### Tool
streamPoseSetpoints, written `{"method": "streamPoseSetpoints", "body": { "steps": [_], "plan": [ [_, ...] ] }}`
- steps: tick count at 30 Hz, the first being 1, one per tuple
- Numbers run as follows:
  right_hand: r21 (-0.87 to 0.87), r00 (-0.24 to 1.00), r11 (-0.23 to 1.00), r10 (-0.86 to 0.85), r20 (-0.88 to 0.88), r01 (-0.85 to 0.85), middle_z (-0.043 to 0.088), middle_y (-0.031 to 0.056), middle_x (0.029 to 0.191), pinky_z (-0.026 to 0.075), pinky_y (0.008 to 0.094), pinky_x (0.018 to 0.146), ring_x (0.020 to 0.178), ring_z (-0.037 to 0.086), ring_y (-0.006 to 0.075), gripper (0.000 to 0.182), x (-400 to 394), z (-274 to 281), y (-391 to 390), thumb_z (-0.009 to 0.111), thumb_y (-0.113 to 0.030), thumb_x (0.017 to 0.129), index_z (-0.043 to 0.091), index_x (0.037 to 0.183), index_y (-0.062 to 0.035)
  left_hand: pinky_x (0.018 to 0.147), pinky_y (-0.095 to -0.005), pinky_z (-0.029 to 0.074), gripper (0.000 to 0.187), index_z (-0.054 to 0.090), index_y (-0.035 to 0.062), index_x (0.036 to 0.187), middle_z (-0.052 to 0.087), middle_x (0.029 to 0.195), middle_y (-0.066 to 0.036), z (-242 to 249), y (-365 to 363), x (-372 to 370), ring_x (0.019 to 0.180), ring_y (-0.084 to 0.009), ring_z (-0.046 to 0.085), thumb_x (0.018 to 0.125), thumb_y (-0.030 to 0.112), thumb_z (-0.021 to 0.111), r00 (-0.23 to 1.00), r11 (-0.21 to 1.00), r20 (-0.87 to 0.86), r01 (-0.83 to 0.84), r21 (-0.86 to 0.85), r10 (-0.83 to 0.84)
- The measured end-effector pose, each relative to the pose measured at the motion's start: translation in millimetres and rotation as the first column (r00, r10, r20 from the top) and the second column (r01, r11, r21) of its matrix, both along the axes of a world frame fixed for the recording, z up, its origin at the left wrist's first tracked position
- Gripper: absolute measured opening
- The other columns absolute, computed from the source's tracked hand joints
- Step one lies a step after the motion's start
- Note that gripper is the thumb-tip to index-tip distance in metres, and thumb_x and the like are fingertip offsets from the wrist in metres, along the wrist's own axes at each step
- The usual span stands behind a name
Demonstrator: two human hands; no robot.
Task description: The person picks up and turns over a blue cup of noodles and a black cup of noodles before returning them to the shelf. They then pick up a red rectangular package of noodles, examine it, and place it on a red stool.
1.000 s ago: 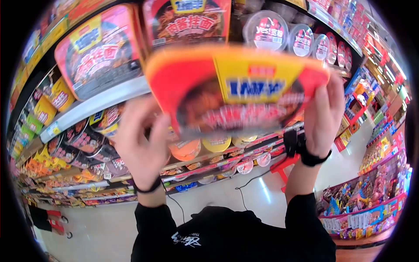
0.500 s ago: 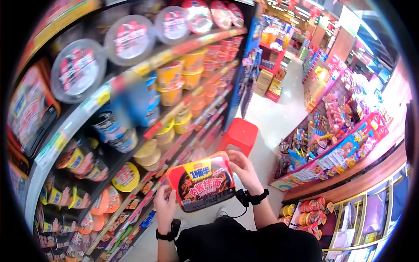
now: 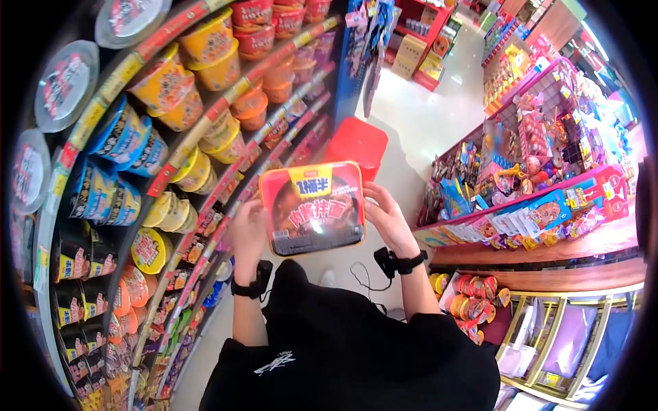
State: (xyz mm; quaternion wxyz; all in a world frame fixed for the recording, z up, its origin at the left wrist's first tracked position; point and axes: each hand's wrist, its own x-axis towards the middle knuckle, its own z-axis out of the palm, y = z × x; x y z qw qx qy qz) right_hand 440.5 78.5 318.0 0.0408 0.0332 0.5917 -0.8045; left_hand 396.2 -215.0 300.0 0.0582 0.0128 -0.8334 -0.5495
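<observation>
Red-rimmed noodle tray [image 3: 312,208], rounded-rectangle shape, glossy film lid w/ glare, held face-up toward me at chest height over the aisle floor. Long axis runs roughly left-right, slight tilt; printed yellow label at the top edge, dark barcode strip along the bottom edge. Tray sits between both hands, not resting on anything. My left hand [image 3: 248,233] clamps the left short side, fingers wrapped behind, mostly hidden by the tray. My right hand [image 3: 388,220] grips the right short side, fingers curled on the rim, thumb side toward me. Black wrist straps on both arms. Shelf rack [image 3: 205,123] to my left: stacked yellow, orange, blue cups, round lids. Red plastic stool [image 3: 356,145] on the floor beyond the tray.
</observation>
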Motion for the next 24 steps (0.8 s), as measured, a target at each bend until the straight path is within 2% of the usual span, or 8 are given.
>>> {"method": "streamPoseSetpoints", "body": {
  "steps": [5, 9, 10, 13, 14, 20, 23, 24],
  "plan": [
    [0.067, 0.993, 0.998, -0.016, 0.114, 0.009, 0.054, 0.0087, 0.123, 0.042, 0.0296, 0.095, 0.113, 0.051, 0.0144, 0.037, -66, -42, 32, 0.053, -0.011, 0.094, 0.047, 0.127, 0.0044, 0.076, -0.0286, 0.047, 0.023, 0.060, -0.0021, 0.104, 0.064, 0.090, -0.009, -64, 29, -55, 0.083, -0.0162, 0.061, 0.086, 0.013, 0.058, 0.994, 0.995, 0.108, -0.023, 0.101, 0.012],
    [0.155, 0.981, 0.988, -0.046, 0.188, 0.016, 0.056, 0.0057, 0.119, 0.043, 0.0268, 0.089, 0.105, 0.054, 0.0122, 0.045, -124, -66, 55, 0.054, -0.011, 0.093, 0.044, 0.135, -0.0016, 0.076, -0.0283, 0.047, 0.021, 0.059, -0.0044, 0.103, 0.064, 0.092, -0.010, -90, 71, -109, 0.084, -0.0155, 0.061, 0.087, 0.010, 0.058, 0.974, 0.951, 0.222, -0.031, 0.307, -0.040],
    [0.151, 0.963, 0.988, -0.075, 0.260, 0.036, 0.057, 0.0083, 0.119, 0.040, 0.0291, 0.091, 0.107, 0.052, 0.0145, 0.051, -138, -69, 62, 0.058, -0.013, 0.089, 0.042, 0.136, 0.0000, 0.068, -0.0235, 0.050, 0.019, 0.057, -0.0019, 0.106, 0.063, 0.091, -0.006, -104, 80, -125, 0.082, -0.0097, 0.059, 0.091, 0.009, 0.058, 0.974, 0.952, 0.213, 0.006, 0.305, -0.075],
    [0.238, 0.934, 0.969, -0.148, 0.325, 0.071, 0.057, 0.0075, 0.117, 0.040, 0.0278, 0.086, 0.101, 0.053, 0.0133, 0.052, -176, -94, 95, 0.059, -0.015, 0.089, 0.042, 0.137, -0.0039, 0.063, -0.0243, 0.051, 0.020, 0.058, -0.0013, 0.106, 0.063, 0.089, -0.006, -120, 115, -176, 0.078, -0.0103, 0.060, 0.090, 0.009, 0.059, 0.986, 0.965, 0.110, 0.099, 0.245, -0.129],
    [0.296, 0.928, 0.954, -0.156, 0.338, 0.052, 0.056, 0.0069, 0.116, 0.041, 0.0270, 0.083, 0.098, 0.054, 0.0128, 0.052, -189, -107, 110, 0.059, -0.016, 0.089, 0.043, 0.138, -0.0073, 0.063, -0.0250, 0.052, 0.019, 0.058, -0.0015, 0.105, 0.062, 0.090, -0.007, -112, 130, -189, 0.077, -0.0117, 0.061, 0.089, 0.010, 0.060, 0.975, 0.962, 0.193, 0.055, 0.266, -0.109],
    [0.339, 0.945, 0.934, -0.206, 0.254, 0.113, 0.062, 0.0096, 0.104, 0.046, 0.0277, 0.084, 0.095, 0.058, 0.0152, 0.045, -271, -125, 155, 0.058, -0.015, 0.089, 0.046, 0.129, 0.0024, 0.072, -0.0277, 0.051, 0.027, 0.057, -0.0018, 0.108, 0.065, 0.095, -0.010, -178, 177, -263, 0.084, -0.0156, 0.063, 0.088, 0.015, 0.061, 0.830, 0.889, 0.525, -0.085, 0.450, -0.186],
    [0.386, 0.938, 0.917, -0.220, 0.268, 0.105, 0.061, 0.0112, 0.108, 0.045, 0.0283, 0.085, 0.098, 0.057, 0.0159, 0.046, -310, -166, 176, 0.061, -0.018, 0.088, 0.047, 0.127, 0.0019, 0.072, -0.0274, 0.051, 0.029, 0.054, -0.0005, 0.111, 0.063, 0.100, -0.008, -214, 196, -282, 0.089, -0.0151, 0.062, 0.089, 0.016, 0.059, 0.846, 0.871, 0.491, -0.068, 0.487, -0.209],
    [0.398, 0.935, 0.915, -0.195, 0.297, 0.064, 0.060, 0.0093, 0.109, 0.044, 0.0275, 0.088, 0.101, 0.056, 0.0148, 0.044, -324, -176, 184, 0.059, -0.018, 0.088, 0.047, 0.127, 0.0015, 0.080, -0.0323, 0.054, 0.028, 0.049, 0.0004, 0.115, 0.056, 0.106, -0.010, -222, 200, -287, 0.097, -0.0181, 0.059, 0.092, 0.014, 0.056, 0.818, 0.881, 0.519, -0.033, 0.471, -0.247]
  ]
}}
